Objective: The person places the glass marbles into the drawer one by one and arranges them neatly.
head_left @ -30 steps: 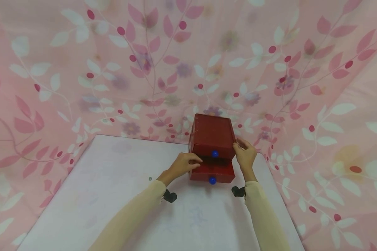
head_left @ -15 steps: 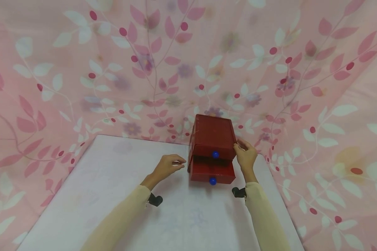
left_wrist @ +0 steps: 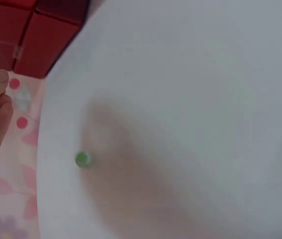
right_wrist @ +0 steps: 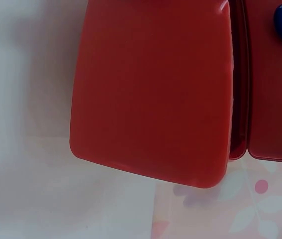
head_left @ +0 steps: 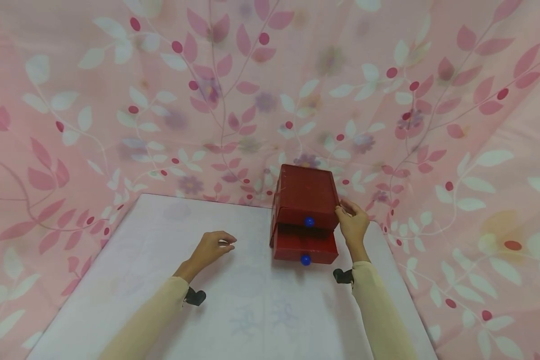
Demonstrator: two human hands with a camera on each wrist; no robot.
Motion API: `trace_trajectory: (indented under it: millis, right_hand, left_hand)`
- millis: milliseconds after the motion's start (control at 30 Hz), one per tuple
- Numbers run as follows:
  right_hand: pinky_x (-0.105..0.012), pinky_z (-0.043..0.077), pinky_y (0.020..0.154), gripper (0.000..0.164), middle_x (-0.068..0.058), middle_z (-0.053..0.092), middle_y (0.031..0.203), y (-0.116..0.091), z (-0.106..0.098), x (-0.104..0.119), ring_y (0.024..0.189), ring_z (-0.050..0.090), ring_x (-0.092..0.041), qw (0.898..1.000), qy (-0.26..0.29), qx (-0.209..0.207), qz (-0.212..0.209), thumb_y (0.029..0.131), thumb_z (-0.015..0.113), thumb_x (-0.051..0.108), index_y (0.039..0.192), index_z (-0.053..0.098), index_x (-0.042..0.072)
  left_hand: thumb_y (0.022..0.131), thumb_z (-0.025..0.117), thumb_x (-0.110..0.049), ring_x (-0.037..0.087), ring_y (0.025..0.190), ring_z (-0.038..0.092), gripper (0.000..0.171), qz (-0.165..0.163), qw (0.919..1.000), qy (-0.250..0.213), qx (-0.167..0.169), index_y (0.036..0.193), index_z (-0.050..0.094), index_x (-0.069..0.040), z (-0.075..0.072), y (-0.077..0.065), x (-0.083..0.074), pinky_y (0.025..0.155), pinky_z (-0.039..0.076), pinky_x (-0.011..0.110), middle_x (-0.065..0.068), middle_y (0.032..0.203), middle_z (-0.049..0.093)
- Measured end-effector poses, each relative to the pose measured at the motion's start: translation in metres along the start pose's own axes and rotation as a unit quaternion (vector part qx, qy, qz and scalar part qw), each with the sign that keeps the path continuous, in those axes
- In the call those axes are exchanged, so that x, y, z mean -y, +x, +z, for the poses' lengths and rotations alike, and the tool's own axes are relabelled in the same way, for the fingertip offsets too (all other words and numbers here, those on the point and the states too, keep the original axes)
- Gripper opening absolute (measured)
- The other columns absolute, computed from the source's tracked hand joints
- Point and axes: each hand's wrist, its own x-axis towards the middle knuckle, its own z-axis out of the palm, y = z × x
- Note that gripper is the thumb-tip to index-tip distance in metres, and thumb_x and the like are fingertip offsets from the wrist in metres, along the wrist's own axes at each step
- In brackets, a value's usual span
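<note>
A small red cabinet (head_left: 307, 187) with two blue-knobbed drawers stands at the back of the white table. Its lower drawer (head_left: 308, 251) is pulled out; the upper drawer (head_left: 292, 215) is in. My right hand (head_left: 354, 222) holds the cabinet's right front edge, thumb toward the front. Out to the left of the cabinet, my left hand (head_left: 210, 250) hovers over the table, thumb and fingers loosely bent with nothing between them. In the left wrist view a small green marble-like ball (left_wrist: 83, 159) lies on the tabletop; the left hand hides it in the head view.
The white table (head_left: 247, 280) ends just behind the cabinet. Pink leaf-patterned cloth (head_left: 234, 100) hangs behind and on both sides. A dark wrist mount (head_left: 195, 297) sits on the left cuff, another mount (head_left: 343, 276) on the right.
My left hand has drawn away from the lower drawer, moving left and toward me over the table. The right hand stays at the cabinet's edge, and the lower drawer remains out.
</note>
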Motion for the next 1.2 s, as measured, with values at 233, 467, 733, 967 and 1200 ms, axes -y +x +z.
trace_trajectory:
  millis: [233,467,733,967,1200]
  right_hand:
    - [-0.014,0.054,0.073,0.028,-0.035,0.065,0.102,0.003,0.000,-0.008,0.093,0.068,-0.038,1.000,0.003,0.000,-0.006,0.081,0.070,-0.008,0.108,0.067,-0.014]
    - [-0.013,0.054,0.073,0.026,-0.023,0.070,0.102,0.010,0.002,-0.032,0.085,0.069,-0.011,1.000,-0.010,-0.018,0.003,0.081,0.073,-0.003,0.107,0.071,-0.005]
    - [-0.015,0.054,0.073,0.026,-0.024,0.070,0.099,0.010,0.004,-0.031,0.081,0.068,-0.005,1.000,-0.016,-0.023,-0.006,0.080,0.073,-0.002,0.105,0.072,-0.006]
    - [-0.014,0.054,0.073,0.028,-0.021,0.071,0.101,0.012,0.002,-0.029,0.085,0.069,-0.013,1.000,-0.020,-0.022,-0.007,0.080,0.074,-0.002,0.107,0.071,-0.008]
    - [-0.013,0.054,0.074,0.027,-0.022,0.070,0.101,0.009,0.001,-0.030,0.088,0.069,-0.017,0.999,-0.025,-0.020,0.003,0.081,0.074,-0.001,0.107,0.071,-0.007]
  left_hand:
    - [0.079,0.078,0.001,0.024,0.089,0.069,0.021,-0.063,0.9976,0.026,-0.003,0.099,0.073,0.000,-0.011,-0.019,0.018,0.072,0.058,0.026,0.007,0.096,0.072]
    - [0.078,0.078,0.002,0.022,0.086,0.068,0.018,-0.051,0.9974,0.050,-0.011,0.095,0.074,-0.001,-0.013,-0.029,0.028,0.077,0.058,0.030,0.005,0.093,0.072]
    - [0.077,0.079,0.003,0.023,0.086,0.068,0.019,-0.054,0.9971,0.050,-0.019,0.094,0.075,-0.002,-0.009,-0.034,0.034,0.078,0.058,0.032,0.006,0.092,0.073]
    - [0.076,0.080,0.002,0.023,0.086,0.068,0.019,-0.047,0.9971,0.058,-0.018,0.094,0.074,-0.002,-0.003,-0.030,0.037,0.077,0.058,0.032,0.006,0.092,0.073]
    - [0.077,0.080,-0.001,0.021,0.089,0.068,0.019,-0.086,0.9934,0.075,-0.010,0.094,0.075,-0.006,0.000,-0.035,0.037,0.080,0.057,0.035,0.002,0.093,0.072]
